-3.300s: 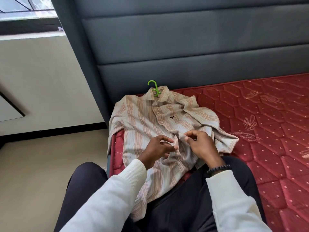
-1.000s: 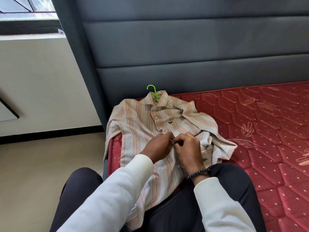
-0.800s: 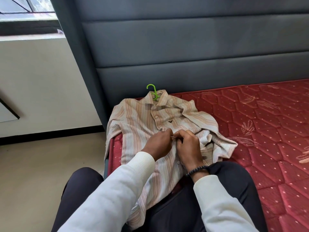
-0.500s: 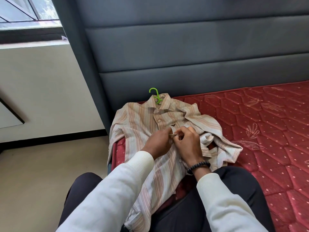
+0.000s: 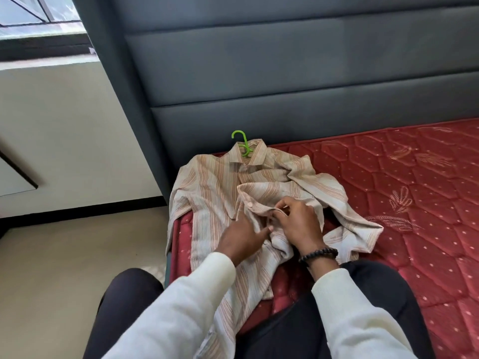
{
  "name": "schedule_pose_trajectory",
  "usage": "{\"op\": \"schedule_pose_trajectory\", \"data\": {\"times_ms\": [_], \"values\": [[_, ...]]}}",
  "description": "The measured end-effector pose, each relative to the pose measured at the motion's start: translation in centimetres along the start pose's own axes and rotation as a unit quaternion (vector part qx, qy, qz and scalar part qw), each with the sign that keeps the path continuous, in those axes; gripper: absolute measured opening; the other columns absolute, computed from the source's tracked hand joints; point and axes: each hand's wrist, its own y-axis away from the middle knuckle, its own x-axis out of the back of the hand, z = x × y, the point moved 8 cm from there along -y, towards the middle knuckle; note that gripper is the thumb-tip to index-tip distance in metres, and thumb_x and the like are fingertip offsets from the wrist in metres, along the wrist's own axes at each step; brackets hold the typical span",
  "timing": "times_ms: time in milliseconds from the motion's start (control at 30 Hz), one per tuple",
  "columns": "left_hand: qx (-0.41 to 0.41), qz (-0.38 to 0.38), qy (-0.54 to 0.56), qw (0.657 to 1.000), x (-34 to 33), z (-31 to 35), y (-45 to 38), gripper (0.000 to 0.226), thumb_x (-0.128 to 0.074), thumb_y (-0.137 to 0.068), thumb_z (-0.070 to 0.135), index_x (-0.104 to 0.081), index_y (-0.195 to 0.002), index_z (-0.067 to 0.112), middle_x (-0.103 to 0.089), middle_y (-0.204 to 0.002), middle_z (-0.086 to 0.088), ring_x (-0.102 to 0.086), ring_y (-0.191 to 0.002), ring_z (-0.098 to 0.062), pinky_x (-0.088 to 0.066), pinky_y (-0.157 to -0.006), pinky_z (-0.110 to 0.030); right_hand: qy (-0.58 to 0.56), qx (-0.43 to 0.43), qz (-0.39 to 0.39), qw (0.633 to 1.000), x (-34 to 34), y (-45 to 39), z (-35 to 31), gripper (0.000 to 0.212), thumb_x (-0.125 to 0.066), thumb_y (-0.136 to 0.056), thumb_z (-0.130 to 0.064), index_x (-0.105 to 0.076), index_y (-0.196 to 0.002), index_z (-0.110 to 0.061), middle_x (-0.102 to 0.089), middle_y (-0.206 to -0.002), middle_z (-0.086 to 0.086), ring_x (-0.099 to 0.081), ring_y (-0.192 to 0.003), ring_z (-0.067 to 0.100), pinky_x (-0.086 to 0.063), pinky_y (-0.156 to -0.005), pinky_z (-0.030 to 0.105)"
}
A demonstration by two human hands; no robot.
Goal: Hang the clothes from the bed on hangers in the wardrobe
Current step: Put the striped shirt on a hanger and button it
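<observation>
A beige striped shirt [image 5: 207, 193] lies spread on the corner of the red mattress [image 5: 404, 193], its lower part draped over my lap. A green hanger [image 5: 242, 143] sits inside it, with the hook poking out of the collar toward the headboard. My right hand [image 5: 298, 226] pinches the shirt's front placket just below a pink button. My left hand [image 5: 242, 237] rests flat on the shirt front beside it, fingers extended under the raised placket edge.
The grey padded headboard [image 5: 285, 73] rises right behind the shirt. The mattress corner drops to a beige floor [image 5: 64, 268] on the left, with a cream wall [image 5: 64, 125] and a window above. No wardrobe is in view.
My hands were bunched together on the placket; now the left hand has let go and lies flat lower down. The right hand has lifted the placket edge, which shows a button.
</observation>
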Motion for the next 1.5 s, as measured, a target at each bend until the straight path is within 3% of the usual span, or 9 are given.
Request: {"op": "schedule_pose_trajectory", "data": {"times_ms": [267,400,533,667,800,900,1133,1367,1500], "values": [[-0.001,-0.042,0.124,0.991,-1.8,-1.2,0.0,0.027,-0.066,-0.093,0.032,-0.069,-0.11,0.012,-0.072,-0.107,-0.009,-0.066,-0.103,-0.029,-0.047,-0.075,-0.028,-0.02,0.029,-0.122,0.992,-1.5,1.4,0.2,0.017,-0.074,-0.087,-0.042,-0.077,-0.081,-0.026,-0.072,-0.078,-0.012,-0.065,-0.08,0.005,-0.053,-0.072,0.032],[0.019,-0.096,0.397,0.913,-0.3,-1.4,0.7,0.026,-0.063,-0.097,0.027,-0.069,-0.115,0.009,-0.073,-0.111,-0.015,-0.067,-0.11,-0.032,-0.052,-0.091,-0.043,-0.077,0.038,-0.121,0.989,-1.2,1.8,-0.4,0.01,-0.071,-0.092,-0.032,-0.076,-0.094,-0.024,-0.073,-0.088,-0.012,-0.065,-0.086,0.003,-0.047,-0.074,0.021],[0.016,-0.12,0.486,0.866,1.1,-1.0,1.9,0.033,-0.06,-0.099,0.023,-0.063,-0.123,0.001,-0.068,-0.119,-0.023,-0.066,-0.101,-0.031,-0.051,-0.079,-0.036,-0.096,0.014,-0.091,0.991,-1.3,2.0,-0.7,0.017,-0.067,-0.094,-0.037,-0.071,-0.094,-0.021,-0.072,-0.087,-0.008,-0.066,-0.086,0.011,-0.05,-0.075,0.027],[0.013,-0.134,0.519,0.844,1.8,-0.3,3.1,0.03,-0.058,-0.099,0.018,-0.061,-0.126,0.004,-0.076,-0.093,-0.006,-0.072,-0.081,-0.014,-0.055,-0.064,-0.024,-0.141,-0.004,-0.081,0.987,-1.9,2.7,-1.2,0.023,-0.068,-0.092,-0.043,-0.07,-0.092,-0.021,-0.069,-0.08,-0.009,-0.063,-0.075,0.004,-0.042,-0.062,0.018],[0.006,-0.126,0.526,0.841,1.9,0.0,3.3,0.037,-0.07,-0.09,0.012,-0.06,-0.125,0.006,-0.072,-0.114,-0.017,-0.07,-0.106,-0.031,-0.056,-0.093,-0.045,-0.194,-0.025,-0.069,0.978,-2.1,3.0,-1.0,0.021,-0.072,-0.088,-0.042,-0.071,-0.093,-0.022,-0.074,-0.086,-0.007,-0.069,-0.084,0.006,-0.053,-0.073,0.023],[0.023,-0.101,0.535,0.838,1.8,-0.4,3.0,0.044,-0.074,-0.085,0.005,-0.056,-0.125,0.0,-0.072,-0.112,-0.021,-0.071,-0.103,-0.032,-0.059,-0.087,-0.04,-0.263,-0.049,-0.121,0.956,-2.4,3.2,-0.7,0.014,-0.077,-0.087,-0.028,-0.072,-0.095,-0.019,-0.075,-0.087,-0.004,-0.07,-0.085,0.01,-0.054,-0.077,0.026],[0.04,-0.07,0.542,0.836,2.0,-1.4,3.0,0.042,-0.079,-0.081,0.006,-0.057,-0.117,0.001,-0.074,-0.101,-0.016,-0.074,-0.091,-0.025,-0.059,-0.071,-0.03,-0.012,-0.03,-0.074,0.997,0.0,3.4,-0.1,0.01,-0.064,-0.097,-0.029,-0.07,-0.1,-0.021,-0.067,-0.093,-0.009,-0.059,-0.091,0.008,-0.041,-0.075,0.021],[0.026,-0.08,0.55,0.831,1.9,-0.5,3.0,0.032,-0.074,-0.085,0.004,-0.059,-0.114,0.001,-0.074,-0.095,-0.014,-0.073,-0.084,-0.022,-0.058,-0.067,-0.028,-0.264,-0.062,-0.122,0.955,-1.3,3.4,-0.9,0.018,-0.06,-0.099,-0.032,-0.068,-0.108,-0.019,-0.066,-0.082,-0.012,-0.059,-0.076,0.003,-0.045,-0.073,0.025],[0.025,-0.05,0.545,0.837,2.3,-0.5,3.0,0.037,-0.077,-0.083,0.006,-0.059,-0.115,0.002,-0.073,-0.104,-0.022,-0.073,-0.083,-0.023,-0.056,-0.061,-0.026,-0.239,-0.027,-0.121,0.963,-1.1,3.5,-1.5,0.014,-0.062,-0.098,-0.032,-0.069,-0.104,-0.021,-0.068,-0.087,-0.011,-0.061,-0.08,0.002,-0.046,-0.075,0.02]]}}
